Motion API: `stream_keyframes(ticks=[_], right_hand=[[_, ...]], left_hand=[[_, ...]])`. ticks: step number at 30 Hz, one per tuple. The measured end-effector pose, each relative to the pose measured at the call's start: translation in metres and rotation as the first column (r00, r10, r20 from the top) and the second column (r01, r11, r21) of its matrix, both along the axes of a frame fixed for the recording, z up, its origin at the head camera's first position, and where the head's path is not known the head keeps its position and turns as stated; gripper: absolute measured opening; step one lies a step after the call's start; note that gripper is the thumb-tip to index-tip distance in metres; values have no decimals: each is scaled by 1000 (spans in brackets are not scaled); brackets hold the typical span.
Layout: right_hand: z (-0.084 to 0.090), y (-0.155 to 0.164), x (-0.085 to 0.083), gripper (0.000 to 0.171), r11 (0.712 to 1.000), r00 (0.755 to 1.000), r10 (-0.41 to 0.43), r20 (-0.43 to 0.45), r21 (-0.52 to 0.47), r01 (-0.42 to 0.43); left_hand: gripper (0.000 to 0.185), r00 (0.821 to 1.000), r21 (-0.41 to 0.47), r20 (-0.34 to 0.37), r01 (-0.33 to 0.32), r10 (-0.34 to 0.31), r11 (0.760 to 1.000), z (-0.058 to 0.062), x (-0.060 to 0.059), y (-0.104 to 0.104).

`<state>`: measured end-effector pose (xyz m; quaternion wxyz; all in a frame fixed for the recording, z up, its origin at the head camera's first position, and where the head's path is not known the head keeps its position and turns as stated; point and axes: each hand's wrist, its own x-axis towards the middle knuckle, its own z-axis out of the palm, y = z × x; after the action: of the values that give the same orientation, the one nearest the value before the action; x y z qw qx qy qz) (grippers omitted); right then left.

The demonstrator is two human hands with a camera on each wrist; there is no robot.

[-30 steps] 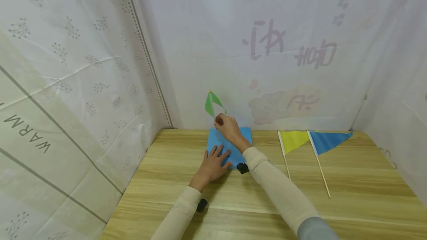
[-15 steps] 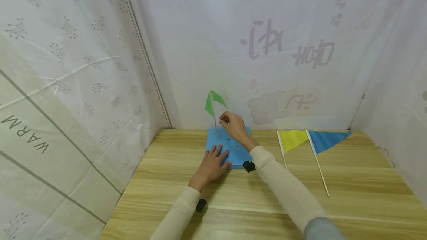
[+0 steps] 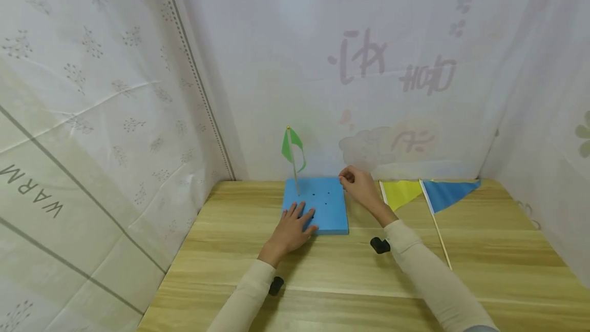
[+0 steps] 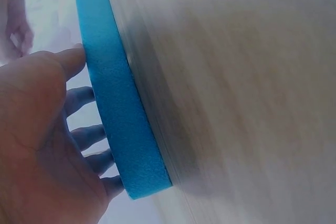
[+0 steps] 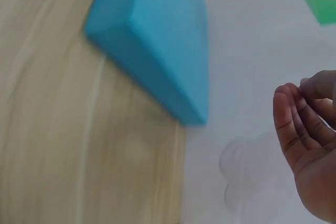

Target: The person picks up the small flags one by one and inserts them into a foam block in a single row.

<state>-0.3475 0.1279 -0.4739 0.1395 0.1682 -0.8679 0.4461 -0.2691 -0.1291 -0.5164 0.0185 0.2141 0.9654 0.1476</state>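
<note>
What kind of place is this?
Probably a makeshift craft or recording booth: white printed sheets hang as walls round a wooden table, where a blue foam block holds a green flag.

The left hand (image 3: pixel 292 228) lies palm down with fingers straight and slightly spread, thumb out to the side, its cream-sleeved forearm running back toward the body. The right hand (image 3: pixel 359 187) is raised farther forward — fingers loosely curled toward the thumb, nothing held between them — wrist bent, forearm stretched out in a cream sleeve
</note>
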Motion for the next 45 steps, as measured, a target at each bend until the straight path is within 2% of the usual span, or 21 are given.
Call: stream_keyframes(ticks=[6, 14, 21, 26, 30, 35, 38, 42, 45], right_hand=[[-14, 45, 18, 13, 996, 995, -65, 78, 71, 59], [-30, 92, 34, 17, 968, 983, -150, 103, 216, 125], [-42, 117, 47, 23, 937, 965, -168, 201, 337, 93], [-45, 121, 56, 34, 923, 923, -183, 338, 381, 43], [-50, 120, 59, 42, 922, 888, -183, 421, 388, 6], [-52, 117, 58, 47, 922, 879, -202, 432, 385, 22], [-52, 117, 58, 46, 927, 883, -201, 423, 374, 32], [-50, 117, 58, 39, 949, 873, -187, 450, 313, 42], [-49, 117, 58, 34, 967, 856, -164, 490, 252, 41]], left_hand=[[61, 1000, 5, 6, 2, -2, 1000, -2, 2, -1], [61, 1000, 17, 13, 4, -4, 1000, -4, 2, -1], [62, 1000, 10, 9, 10, -10, 1000, -6, 0, -2], [62, 1000, 6, 6, 7, -7, 1000, -6, 1, -1], [62, 1000, 6, 8, 6, -6, 1000, -6, 0, -1], [61, 1000, 8, -2, 4, -4, 1000, -6, 0, -1], [61, 1000, 7, -5, 2, -2, 1000, -5, 0, -1], [61, 1000, 10, -2, 2, -2, 1000, -4, 1, -1], [61, 1000, 9, -5, 3, -3, 1000, -5, 0, -1]])
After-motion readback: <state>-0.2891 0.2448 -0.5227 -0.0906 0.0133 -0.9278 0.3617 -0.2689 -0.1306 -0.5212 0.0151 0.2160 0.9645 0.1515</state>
